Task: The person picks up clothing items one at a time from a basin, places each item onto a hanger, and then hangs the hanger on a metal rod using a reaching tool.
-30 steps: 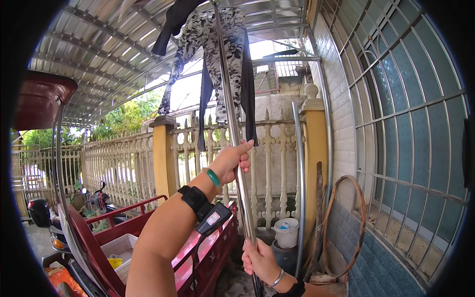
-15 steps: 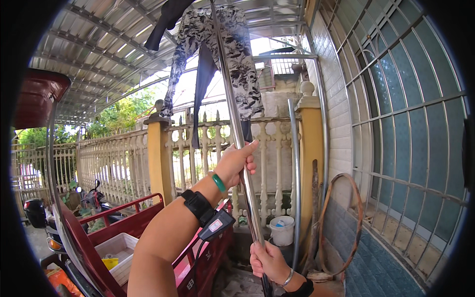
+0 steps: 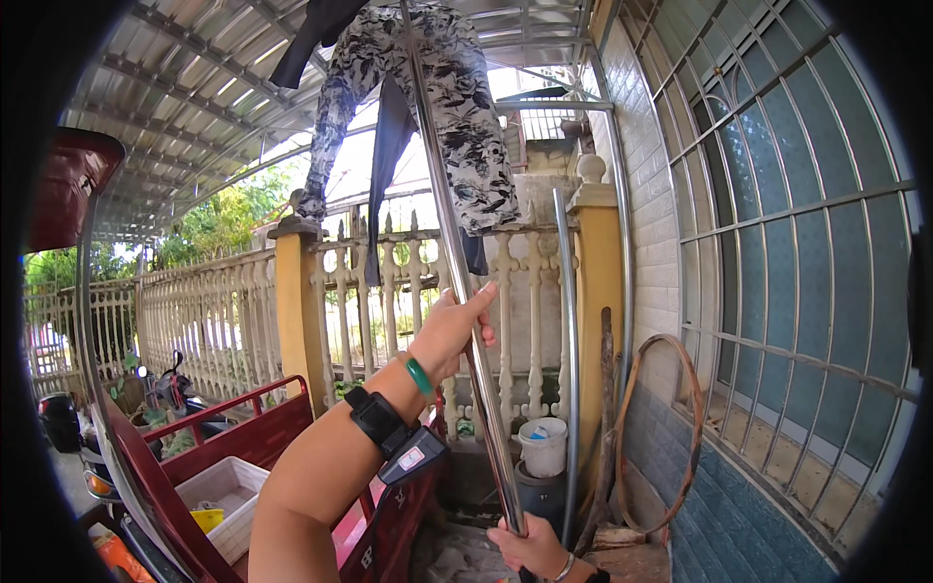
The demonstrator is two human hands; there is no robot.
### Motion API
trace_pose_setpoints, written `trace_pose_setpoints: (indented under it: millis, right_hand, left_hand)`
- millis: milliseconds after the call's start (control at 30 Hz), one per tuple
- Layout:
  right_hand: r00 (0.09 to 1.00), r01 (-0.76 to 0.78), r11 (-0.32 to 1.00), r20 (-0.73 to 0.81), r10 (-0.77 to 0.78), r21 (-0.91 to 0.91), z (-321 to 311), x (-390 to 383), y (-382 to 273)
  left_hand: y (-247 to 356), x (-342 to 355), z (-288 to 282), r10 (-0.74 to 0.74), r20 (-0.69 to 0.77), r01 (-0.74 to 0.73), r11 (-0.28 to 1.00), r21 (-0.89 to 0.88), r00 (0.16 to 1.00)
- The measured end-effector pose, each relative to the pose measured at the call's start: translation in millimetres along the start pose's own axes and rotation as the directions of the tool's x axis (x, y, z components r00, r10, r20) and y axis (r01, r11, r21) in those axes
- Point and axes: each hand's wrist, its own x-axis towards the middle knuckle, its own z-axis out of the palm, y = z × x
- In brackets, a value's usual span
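A long shiny metal pole (image 3: 449,233) rises steeply through the middle of the view, leaning a little to the left at its top. My left hand (image 3: 455,330) is closed round its middle, the thumb lying along it. Lower down, my right hand (image 3: 533,546) grips the pole close to its bottom end, partly cut off by the picture's lower edge. Black-and-white patterned trousers (image 3: 462,126) hang at the upper part of the pole, beside dark garments (image 3: 391,146). Whatever the pole's top touches lies outside the picture.
A red cargo tricycle (image 3: 262,428) with a white crate (image 3: 233,500) stands at left. Ahead runs a baluster fence (image 3: 486,321). Right of the pole are a white bucket (image 3: 542,449), an upright metal pipe (image 3: 570,360), a rusty hoop (image 3: 700,418) and a barred window (image 3: 797,243).
My right hand has moved down, nearer the picture's lower edge. The trousers look slightly bigger and shifted, and the whole view has turned a little to the right.
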Motion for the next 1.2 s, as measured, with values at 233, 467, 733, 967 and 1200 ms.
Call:
trace_pose_setpoints:
  millis: [233, 467, 733, 967, 1200]
  right_hand:
    - [0.987, -0.092, 0.987, 0.145, 0.073, 0.128, -13, -9, 52]
    - [0.99, -0.047, 0.997, 0.134, 0.038, 0.068, -39, -16, 141]
    - [0.789, 0.06, 0.881, -0.518, -0.33, -0.469, -70, -66, 119]
    - [0.494, -0.246, 0.927, -0.86, -0.13, -0.282, -88, -194, 58]
    - [0.382, -0.176, 0.941, -0.901, -0.207, -0.291, -77, -437, 37]
  left_hand:
    - [-2, -4, -20, 0.002, 0.006, -0.002, 0.992, 0.124, 1.0]
    - [8, 17, -22, 0.151, 0.045, -0.149, 0.988, -0.044, 0.988]
    - [-62, -27, 72, 0.165, 0.243, -0.147, 0.985, -0.09, 0.956]
    - [-71, -93, 219, 0.256, 0.457, -0.103, 0.938, -0.332, 0.852]
    - [1, -244, 364, 0.479, 0.717, 0.128, 0.78, -0.612, 0.507]
